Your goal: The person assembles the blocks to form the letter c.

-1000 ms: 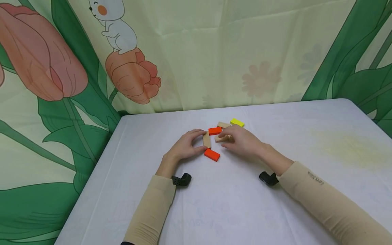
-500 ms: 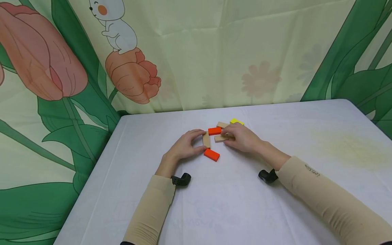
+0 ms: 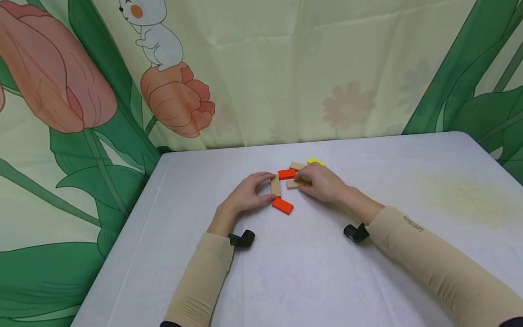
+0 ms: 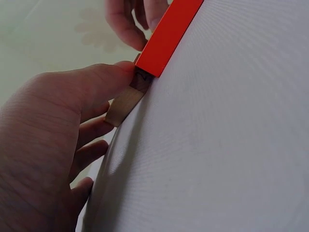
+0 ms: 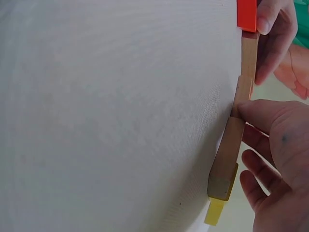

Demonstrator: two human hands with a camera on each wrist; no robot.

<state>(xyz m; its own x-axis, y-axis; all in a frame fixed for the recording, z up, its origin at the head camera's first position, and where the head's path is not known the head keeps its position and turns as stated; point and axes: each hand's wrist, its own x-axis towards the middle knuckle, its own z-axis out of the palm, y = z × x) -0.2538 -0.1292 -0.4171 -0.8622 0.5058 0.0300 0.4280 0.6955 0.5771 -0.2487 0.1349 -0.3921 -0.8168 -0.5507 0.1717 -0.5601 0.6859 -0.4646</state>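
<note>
My left hand [image 3: 249,193] holds a plain wooden block [image 3: 275,185] at its two ends, thumb near and fingers far. Against its near end lies a red block [image 3: 283,206], and a second red block [image 3: 287,174] sits at its far end. Just to the right, my right hand [image 3: 324,184] pinches another plain wooden block [image 3: 293,185], partly hidden by the fingers. In the right wrist view the thumb presses that block's side, and a further wooden block [image 5: 226,154] lies beside it. Behind the right hand are a wooden block [image 3: 297,165] and a yellow block [image 3: 316,161].
A white cloth covers the table [image 3: 294,272]. Behind the table hangs a curtain [image 3: 278,81] printed with flowers and an animal. Each wrist wears a black camera, such as the left wrist camera [image 3: 243,239].
My right hand has shifted slightly away from me, and its thumb and fingers have come together on the wooden block. The left hand and its block have stayed in place.
</note>
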